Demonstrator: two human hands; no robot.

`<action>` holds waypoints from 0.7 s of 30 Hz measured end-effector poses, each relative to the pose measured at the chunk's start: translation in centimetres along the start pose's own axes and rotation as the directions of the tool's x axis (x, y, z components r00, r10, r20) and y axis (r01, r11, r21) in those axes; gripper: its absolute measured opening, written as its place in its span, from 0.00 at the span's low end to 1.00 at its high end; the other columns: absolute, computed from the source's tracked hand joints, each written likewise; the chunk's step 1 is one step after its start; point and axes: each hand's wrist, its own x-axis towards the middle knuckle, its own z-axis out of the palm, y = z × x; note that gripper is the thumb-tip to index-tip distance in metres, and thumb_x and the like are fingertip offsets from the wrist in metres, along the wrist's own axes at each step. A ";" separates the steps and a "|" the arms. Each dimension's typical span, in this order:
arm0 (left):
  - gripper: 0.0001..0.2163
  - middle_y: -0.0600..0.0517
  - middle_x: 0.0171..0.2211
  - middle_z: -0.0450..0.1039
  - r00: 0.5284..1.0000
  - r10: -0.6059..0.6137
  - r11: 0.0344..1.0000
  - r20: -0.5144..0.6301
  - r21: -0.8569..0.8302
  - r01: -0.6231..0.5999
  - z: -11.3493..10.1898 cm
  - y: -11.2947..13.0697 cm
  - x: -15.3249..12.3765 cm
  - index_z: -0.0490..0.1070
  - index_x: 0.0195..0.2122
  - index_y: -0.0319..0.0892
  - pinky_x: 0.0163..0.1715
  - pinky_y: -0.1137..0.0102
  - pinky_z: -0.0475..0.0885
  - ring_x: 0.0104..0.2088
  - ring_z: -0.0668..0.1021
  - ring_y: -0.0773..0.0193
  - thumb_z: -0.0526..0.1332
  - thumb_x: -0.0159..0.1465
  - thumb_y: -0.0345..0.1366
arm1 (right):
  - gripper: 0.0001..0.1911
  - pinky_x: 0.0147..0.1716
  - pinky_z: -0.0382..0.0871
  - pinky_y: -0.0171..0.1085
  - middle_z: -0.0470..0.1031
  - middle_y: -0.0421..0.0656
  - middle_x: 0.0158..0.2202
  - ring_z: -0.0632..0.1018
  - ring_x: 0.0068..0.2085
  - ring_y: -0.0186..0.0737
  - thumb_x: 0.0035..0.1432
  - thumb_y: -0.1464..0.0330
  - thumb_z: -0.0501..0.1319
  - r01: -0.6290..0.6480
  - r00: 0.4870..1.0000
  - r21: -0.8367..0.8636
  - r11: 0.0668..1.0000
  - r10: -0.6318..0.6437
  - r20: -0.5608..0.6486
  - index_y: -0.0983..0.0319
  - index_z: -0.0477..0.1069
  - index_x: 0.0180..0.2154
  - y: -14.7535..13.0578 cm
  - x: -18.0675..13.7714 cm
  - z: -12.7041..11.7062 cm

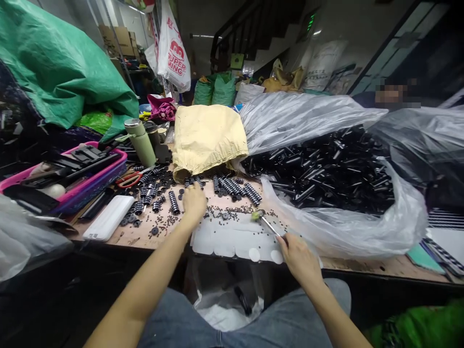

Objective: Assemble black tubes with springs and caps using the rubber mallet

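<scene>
My right hand (299, 256) is closed around the handle of a small hammer (268, 224) with a thin metal shaft and a yellow-green head. The head hangs over a white sheet (232, 237) strewn with tiny dark bits. My left hand (195, 202) reaches to the front of a yellow sack (210, 135), its fingers curled at some black ribbed rods (192, 182). What those fingers hold, if anything, is hidden. Beside this hand lies another ribbed rod (174, 202); more ribbed rods (232, 187) are grouped to its right. A dark disc (225, 215) rests on the sheet.
A large clear plastic bag (348, 241) at the right holds many black tubes (326, 174). On the left are a white box-shaped case (108, 218), red-handled scissors (130, 180), a green flask (140, 142) and a pink basket (121, 155). Another person (395, 94) is behind the bag.
</scene>
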 end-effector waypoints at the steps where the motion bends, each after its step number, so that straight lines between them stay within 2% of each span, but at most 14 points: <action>1: 0.15 0.35 0.39 0.66 0.998 -0.053 0.997 0.039 0.063 0.050 0.1 -0.7 1.5 0.60 0.47 0.28 0.35 0.60 0.68 0.41 0.71 0.49 0.47 0.60 0.28 | 0.17 0.30 0.62 0.37 0.72 0.47 0.32 0.73 0.35 0.43 0.60 0.59 0.44 0.050 0.996 0.027 0.998 -0.047 -0.082 0.62 0.65 0.33 0.3 0.7 -0.3; 3: 0.14 0.36 0.38 0.67 0.996 -0.042 0.988 0.081 0.150 0.030 0.6 -1.8 3.0 0.62 0.45 0.29 0.36 0.60 0.67 0.41 0.71 0.50 0.47 0.58 0.25 | 0.16 0.36 0.63 0.39 0.71 0.49 0.36 0.71 0.39 0.44 0.60 0.61 0.45 0.099 0.967 0.069 0.993 -0.080 -0.243 0.63 0.65 0.37 1.1 2.9 -1.4; 5: 0.14 0.38 0.39 0.67 0.995 0.029 0.983 0.096 0.177 -0.046 0.9 -2.4 2.7 0.62 0.43 0.30 0.37 0.61 0.67 0.41 0.71 0.51 0.46 0.58 0.23 | 0.17 0.39 0.62 0.42 0.70 0.52 0.38 0.69 0.42 0.47 0.59 0.59 0.46 0.031 0.934 0.079 0.996 -0.001 -0.358 0.64 0.65 0.38 2.6 5.7 -2.7; 9: 0.15 0.40 0.38 0.66 0.975 0.191 0.978 0.114 0.065 -0.199 0.7 -2.6 -0.3 0.60 0.47 0.32 0.33 0.66 0.67 0.37 0.72 0.56 0.45 0.60 0.25 | 0.29 0.41 0.59 0.49 0.62 0.62 0.49 0.63 0.51 0.59 0.49 0.52 0.53 -0.031 0.944 0.100 0.995 0.062 -0.324 0.67 0.62 0.46 6.4 11.2 -3.7; 12: 0.16 0.44 0.39 0.66 0.935 0.336 0.942 0.115 -0.066 -0.330 0.6 -2.2 -3.4 0.58 0.51 0.37 0.33 0.69 0.67 0.34 0.72 0.61 0.46 0.61 0.27 | 0.33 0.43 0.58 0.51 0.62 0.63 0.50 0.64 0.52 0.59 0.45 0.51 0.56 -0.013 0.962 0.120 0.993 0.045 -0.268 0.68 0.62 0.46 8.1 13.7 -3.0; 14: 0.16 0.45 0.39 0.66 0.920 0.382 0.924 0.090 -0.070 -0.377 0.7 -1.9 -5.4 0.59 0.51 0.38 0.36 0.67 0.67 0.38 0.71 0.59 0.48 0.61 0.28 | 0.32 0.44 0.57 0.53 0.64 0.62 0.47 0.65 0.51 0.59 0.46 0.51 0.54 -0.011 0.969 0.131 0.991 0.043 -0.245 0.69 0.62 0.45 8.5 14.4 -2.6; 17: 0.15 0.44 0.41 0.66 0.932 0.360 0.933 0.035 -0.029 -0.359 1.0 -2.3 -7.7 0.61 0.50 0.38 0.39 0.63 0.65 0.42 0.69 0.55 0.50 0.61 0.31 | 0.34 0.45 0.55 0.57 0.63 0.61 0.47 0.64 0.52 0.62 0.45 0.50 0.55 -0.043 0.960 0.156 0.987 0.084 -0.267 0.68 0.61 0.47 8.0 14.1 -2.9; 21: 0.16 0.43 0.43 0.66 0.932 0.363 0.930 0.006 -0.057 -0.362 1.0 -3.8 -8.6 0.62 0.49 0.38 0.41 0.62 0.64 0.44 0.67 0.54 0.51 0.61 0.35 | 0.45 0.45 0.61 0.55 0.56 0.60 0.52 0.65 0.50 0.63 0.37 0.49 0.62 -0.028 0.947 0.199 0.980 0.090 -0.307 0.67 0.54 0.53 6.1 12.1 -4.9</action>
